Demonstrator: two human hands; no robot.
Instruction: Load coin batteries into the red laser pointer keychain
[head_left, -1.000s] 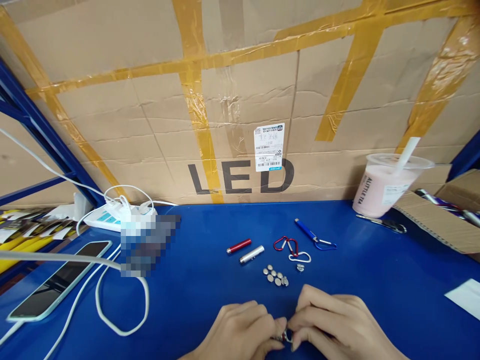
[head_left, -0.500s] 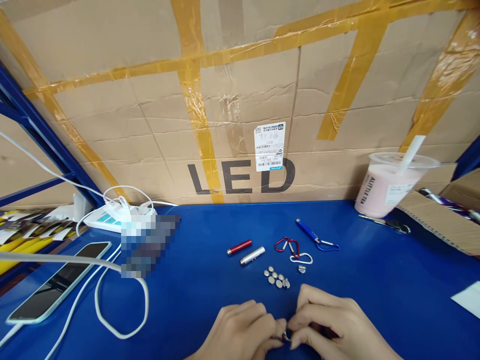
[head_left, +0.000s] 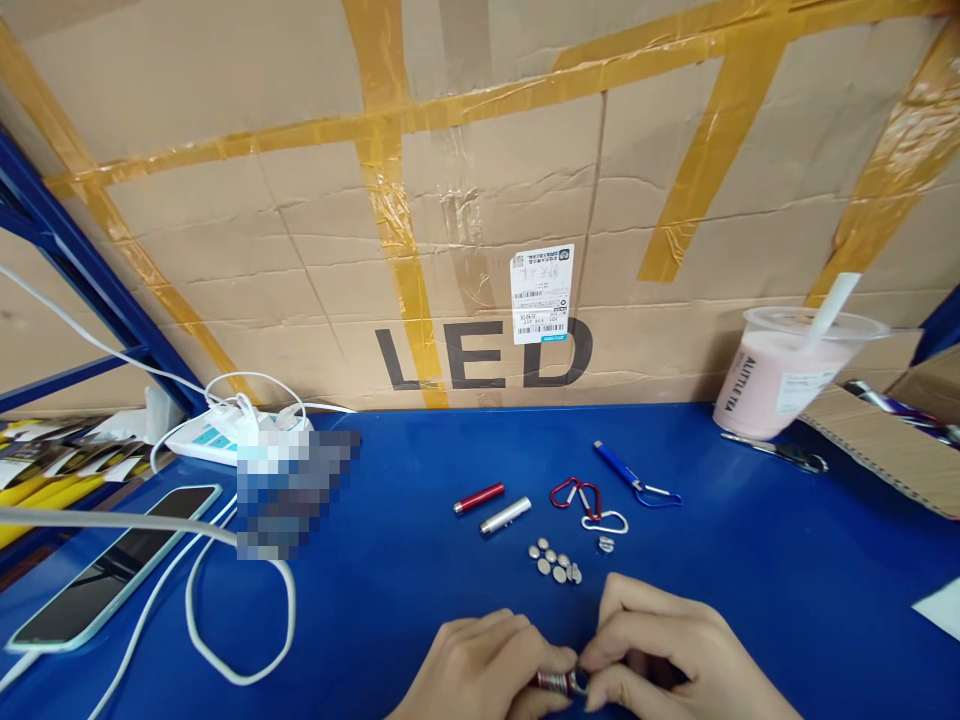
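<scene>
While I watch the bottom centre of the frame:
Thing: small red metal cylinder with a silver end [head_left: 556, 683], light, rigid, slick; I judge its middle the best hold.
Left hand [head_left: 480, 668]: fingertips pinched on the cylinder's left end.
Right hand [head_left: 667, 660]: fingertips closed on its silver end.
Nearby: silver button cells [head_left: 553, 562] just above, apart.

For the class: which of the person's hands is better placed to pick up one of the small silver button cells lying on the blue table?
Probably the right hand: the silver button cells lie just beyond its knuckles, while the left hand sits farther off, gripping the small red metal cylinder.
</scene>
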